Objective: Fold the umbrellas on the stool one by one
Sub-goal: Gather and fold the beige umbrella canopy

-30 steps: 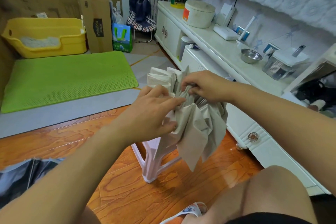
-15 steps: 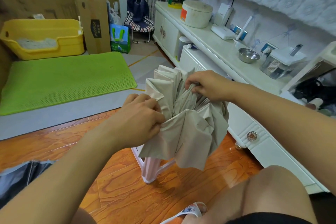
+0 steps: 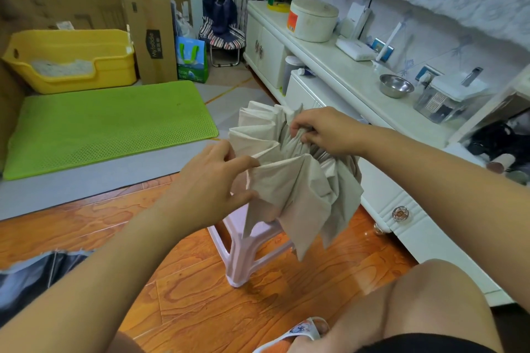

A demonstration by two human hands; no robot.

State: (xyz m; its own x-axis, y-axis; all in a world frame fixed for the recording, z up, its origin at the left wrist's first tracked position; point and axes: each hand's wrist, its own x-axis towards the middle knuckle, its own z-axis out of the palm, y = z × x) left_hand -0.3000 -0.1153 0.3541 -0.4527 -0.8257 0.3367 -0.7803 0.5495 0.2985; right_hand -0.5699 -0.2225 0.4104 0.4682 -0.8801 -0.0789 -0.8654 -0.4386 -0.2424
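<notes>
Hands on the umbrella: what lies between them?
In the head view, only beige umbrella pleats span between the left hand and right hand; each pinches the fabric.

Stool point(image 3: 243, 255) top hidden beneath beige umbrella point(image 3: 298, 189) under right hand point(image 3: 324, 130). Dark umbrella point(image 3: 34, 272) left of left hand point(image 3: 212, 186) cut off by frame edge.

Both arms reach forward; left hand point(image 3: 213, 180) pinches with thumb and fingers, right hand point(image 3: 321, 130) curls fingers downward, gripping.
</notes>
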